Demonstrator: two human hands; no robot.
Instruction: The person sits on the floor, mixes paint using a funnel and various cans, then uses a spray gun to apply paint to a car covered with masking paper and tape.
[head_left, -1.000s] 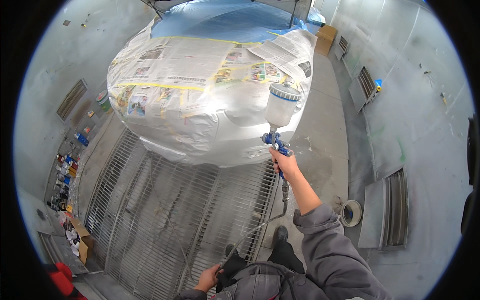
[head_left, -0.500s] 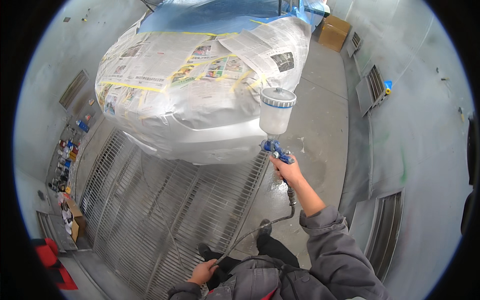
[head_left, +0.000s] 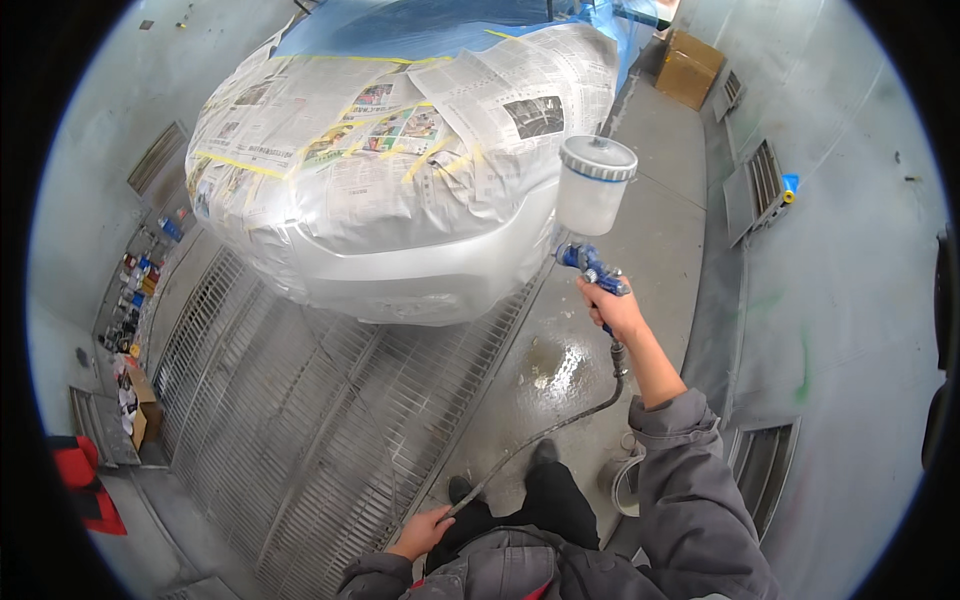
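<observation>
My right hand [head_left: 614,308] is closed around the handle of a blue spray gun [head_left: 592,266], held out at the right corner of a car bumper [head_left: 420,268]. On top of the gun sits a translucent paint cup [head_left: 590,195] with a grey lid. The bumper is whitish silver, and newspaper sheets [head_left: 370,140] with yellow tape cover the car above it. A dark air hose [head_left: 545,433] runs from the gun's handle down to my left hand [head_left: 424,530], whose fingers are wrapped round it near my waist.
Metal floor grating [head_left: 300,400] spreads under and left of the bumper. A bucket [head_left: 626,480] stands by my right elbow. Several cans and bottles [head_left: 135,290] line the left wall, with an open carton [head_left: 146,408] nearer. A cardboard box [head_left: 689,69] is at the back right. Blue sheeting [head_left: 400,28] covers the car farther back.
My right hand and the spray gun have moved right and slightly up. My body has shifted too, so the bucket now shows. The left hand still grips the hose.
</observation>
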